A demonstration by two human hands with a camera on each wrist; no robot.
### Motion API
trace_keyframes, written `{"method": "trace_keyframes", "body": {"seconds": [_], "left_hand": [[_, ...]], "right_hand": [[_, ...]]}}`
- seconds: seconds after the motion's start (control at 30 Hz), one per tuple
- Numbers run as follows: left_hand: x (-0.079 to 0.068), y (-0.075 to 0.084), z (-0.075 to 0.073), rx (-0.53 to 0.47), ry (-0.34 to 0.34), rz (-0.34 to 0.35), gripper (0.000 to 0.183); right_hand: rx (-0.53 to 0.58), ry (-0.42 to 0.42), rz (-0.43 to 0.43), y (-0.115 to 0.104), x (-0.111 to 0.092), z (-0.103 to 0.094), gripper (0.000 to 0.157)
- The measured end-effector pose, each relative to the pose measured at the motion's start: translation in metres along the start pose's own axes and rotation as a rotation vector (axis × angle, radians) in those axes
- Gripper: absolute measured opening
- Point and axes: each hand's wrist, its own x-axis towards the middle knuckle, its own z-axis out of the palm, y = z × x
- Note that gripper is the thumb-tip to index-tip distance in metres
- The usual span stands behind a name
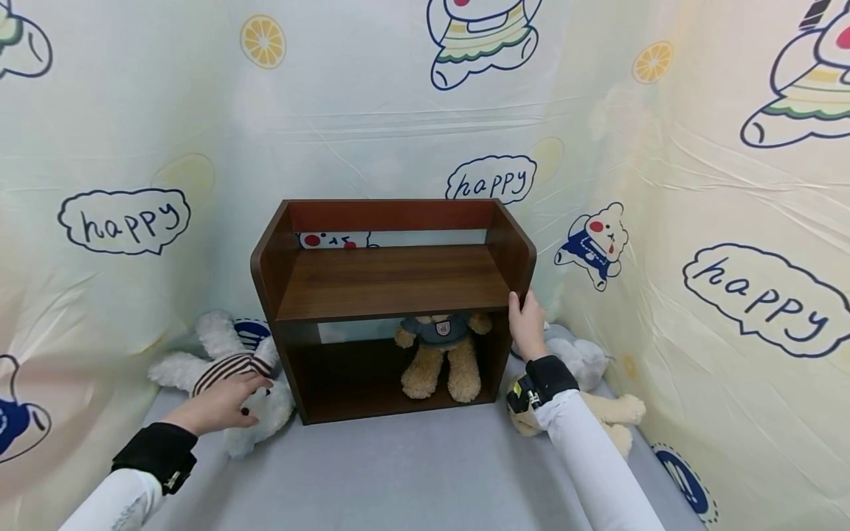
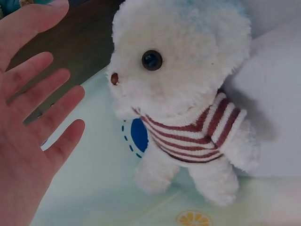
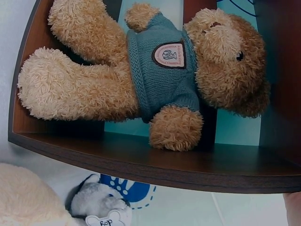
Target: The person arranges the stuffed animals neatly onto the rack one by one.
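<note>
A brown two-level wooden shelf [image 1: 392, 284] stands on the grey surface. On its right side panel, around mid height, my right hand [image 1: 527, 328] grips the front edge, thumb and fingers on either side. In the right wrist view only a sliver of that hand [image 3: 294, 207] shows. Inside the lower compartment, toward the right, a brown teddy bear [image 1: 441, 361] in a teal sweater is upright; the upper board hides its head in the head view. My left hand [image 1: 222, 404], fingers extended, is by a white plush dog [image 2: 183, 61] in a striped top, holding nothing.
Right of the shelf lie a beige plush toy [image 1: 614, 413] and a grey plush toy [image 1: 584, 361], partly behind my right arm. A printed cloth [image 1: 372, 140] hangs behind and along both sides. The grey surface [image 1: 398, 479] extends in front of the shelf.
</note>
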Motion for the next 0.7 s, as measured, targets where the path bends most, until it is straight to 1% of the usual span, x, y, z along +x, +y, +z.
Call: {"method": "trace_keyframes", "body": {"seconds": [0.4, 0.6, 0.7], "left_hand": [[0.003, -0.005, 0.014, 0.107, -0.047, -0.01, 0.059], [0.004, -0.005, 0.017, 0.141, -0.034, 0.025, 0.062], [0.005, -0.006, 0.019, 0.152, -0.026, 0.023, 0.064]], "right_hand": [[-0.013, -0.002, -0.012, 0.002, 0.0, 0.001, 0.029], [-0.01, 0.003, -0.028, 0.002, 0.0, 0.0, 0.031], [-0.003, -0.006, -0.021, 0.001, 0.0, 0.0, 0.032]]}}
